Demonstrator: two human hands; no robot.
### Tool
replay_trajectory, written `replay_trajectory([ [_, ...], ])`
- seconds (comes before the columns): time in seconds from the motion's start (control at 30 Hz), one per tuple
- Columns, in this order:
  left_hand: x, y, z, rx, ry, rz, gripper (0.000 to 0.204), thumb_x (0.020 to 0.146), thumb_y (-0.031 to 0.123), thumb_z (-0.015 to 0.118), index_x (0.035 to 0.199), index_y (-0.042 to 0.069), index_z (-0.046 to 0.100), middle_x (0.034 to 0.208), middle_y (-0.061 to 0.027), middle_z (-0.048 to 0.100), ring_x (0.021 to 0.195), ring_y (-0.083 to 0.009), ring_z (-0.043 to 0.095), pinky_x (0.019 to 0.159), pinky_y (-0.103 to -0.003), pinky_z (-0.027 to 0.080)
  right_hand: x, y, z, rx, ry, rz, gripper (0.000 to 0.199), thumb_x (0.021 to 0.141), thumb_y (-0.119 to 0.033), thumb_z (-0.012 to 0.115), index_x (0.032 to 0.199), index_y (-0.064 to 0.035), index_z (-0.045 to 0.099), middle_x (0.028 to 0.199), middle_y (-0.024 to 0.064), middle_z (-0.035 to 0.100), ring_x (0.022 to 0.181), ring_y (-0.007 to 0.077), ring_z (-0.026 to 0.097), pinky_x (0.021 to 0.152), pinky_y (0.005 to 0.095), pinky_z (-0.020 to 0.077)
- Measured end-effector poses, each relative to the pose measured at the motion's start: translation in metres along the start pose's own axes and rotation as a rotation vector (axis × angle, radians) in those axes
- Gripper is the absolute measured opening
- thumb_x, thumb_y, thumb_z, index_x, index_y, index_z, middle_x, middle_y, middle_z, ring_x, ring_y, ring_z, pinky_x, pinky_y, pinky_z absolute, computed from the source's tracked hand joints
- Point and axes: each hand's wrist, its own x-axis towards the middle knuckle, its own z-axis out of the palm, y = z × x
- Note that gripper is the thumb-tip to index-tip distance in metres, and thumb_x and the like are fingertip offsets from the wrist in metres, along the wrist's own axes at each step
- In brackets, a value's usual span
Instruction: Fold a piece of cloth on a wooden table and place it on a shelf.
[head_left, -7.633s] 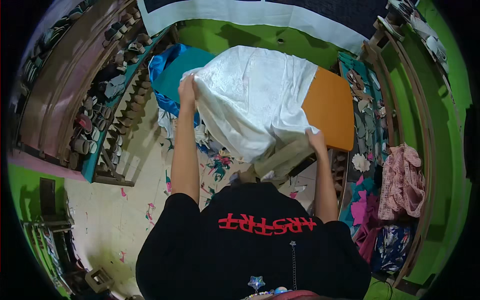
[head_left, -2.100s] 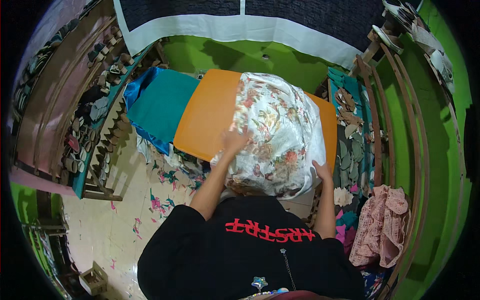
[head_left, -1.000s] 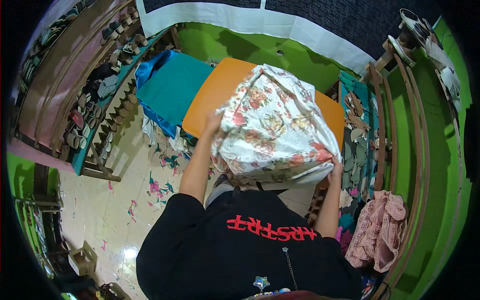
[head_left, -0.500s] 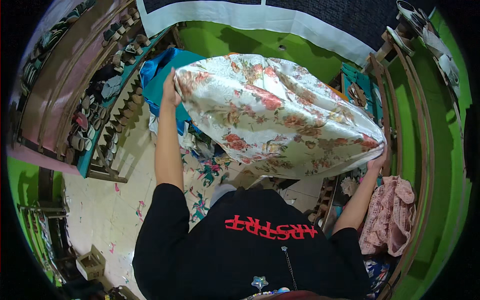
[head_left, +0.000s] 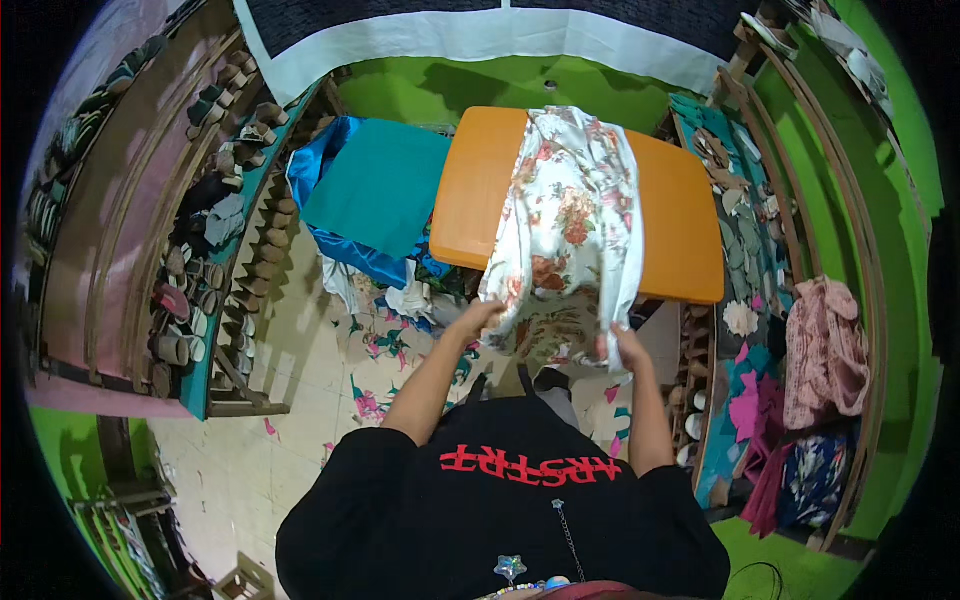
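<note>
A white floral cloth [head_left: 575,205] with reddish roses lies over the middle of an orange table [head_left: 680,225], its near end hanging off the front edge. My left hand [head_left: 482,318] is closed on the cloth's near left edge. Opposite it, my right hand [head_left: 628,348] grips the near right edge. Between my hands the fabric sags in folds below the tabletop. To the left of the table, a flat teal cloth [head_left: 380,185] rests over shiny blue fabric [head_left: 325,155].
Shelves of shoes [head_left: 225,170] run along the left. On the right stands a bench [head_left: 740,290] with cut pieces and shoes; pink lace fabric [head_left: 825,350] hangs by it. Coloured scraps [head_left: 370,400] litter the tiled floor.
The floral cloth, earlier spread wide and raised between my outstretched hands, has come down onto the orange table, which now shows. Both hands have moved inward and closer to my body.
</note>
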Motion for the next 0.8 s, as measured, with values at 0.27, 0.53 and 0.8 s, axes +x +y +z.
replay_trajectory([
  [0.27,-0.063,-0.065,-0.053,0.18,0.077,0.095,0.027,0.071,0.019,0.061,0.089,0.001,0.053,0.071,-0.0045,0.055,0.057,-0.0105,0.049,0.046,-0.026,0.04,-0.054,0.167,0.031,-0.306,0.302,-0.147,0.039,0.08,-0.025,0.047,0.11,-0.0004,0.047,0.095,0.0139,0.057,0.086,0.0211,0.053,0.074,0.0311,0.0404],
  [0.53,-0.124,-0.16,-0.138,0.455,0.134,-0.148,0.042,0.065,0.005,0.06,0.105,0.004,0.047,0.076,-0.0083,0.056,0.061,-0.017,0.055,0.047,-0.028,0.044,-0.159,0.316,0.009,-0.761,0.385,0.386,0.033,0.072,-0.02,0.052,0.102,-0.0081,0.055,0.096,0.019,0.056,0.09,0.0307,0.054,0.072,0.0346,0.0442],
  [0.8,-0.122,-0.169,-0.157,0.202,-0.034,-0.259,0.032,0.068,0.015,0.063,0.096,0.003,0.052,0.071,-0.0043,0.056,0.053,-0.0106,0.05,0.041,-0.023,0.038,-0.17,0.258,0.007,-0.435,0.446,-0.251,0.046,0.062,-0.012,0.056,0.106,0.0011,0.048,0.095,0.0118,0.057,0.09,0.0217,0.053,0.08,0.0295,0.0386],
])
